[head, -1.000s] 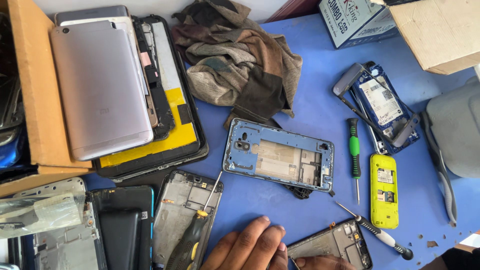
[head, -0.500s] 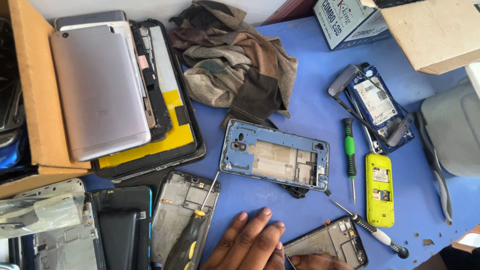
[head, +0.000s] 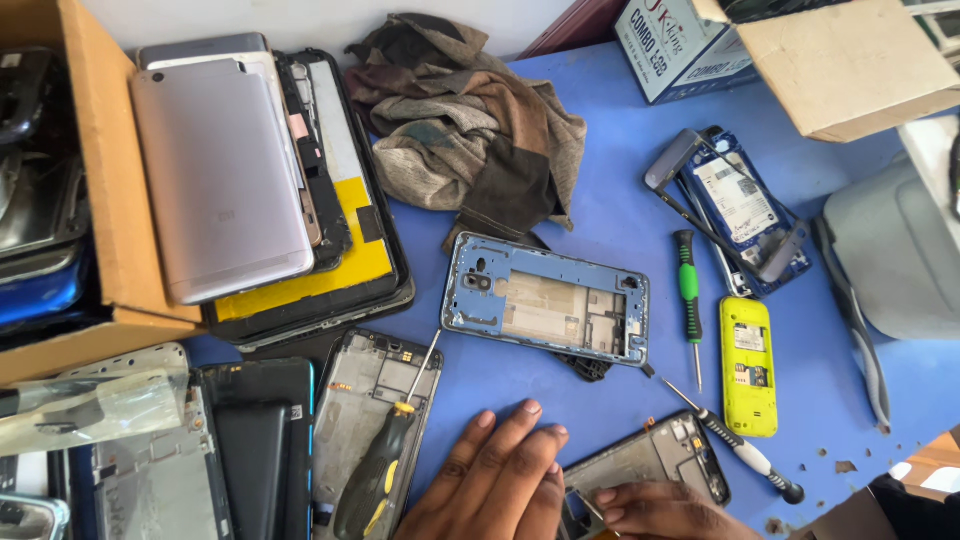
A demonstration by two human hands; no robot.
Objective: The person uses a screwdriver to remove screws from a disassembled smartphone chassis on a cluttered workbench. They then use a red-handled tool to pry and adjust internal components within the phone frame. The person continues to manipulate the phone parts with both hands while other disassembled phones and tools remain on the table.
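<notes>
Blue tabletop [head: 620,215] is crowded with stripped phone parts. Both hands are cut off by the near edge: left hand [head: 500,480] lies flat, fingers spread, holding nothing; right hand [head: 655,510] touches a grey phone frame [head: 650,465], its grip unclear. Since earlier, the left fingers have crept slightly farther across the table.

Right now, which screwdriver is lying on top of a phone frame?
The yellow-and-black handled screwdriver; it rests on the grey phone frame. The green one and white one lie on the blue table.

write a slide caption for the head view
Left hand flat on blue table, right hand on a phone frame, among scattered phone parts.
</notes>
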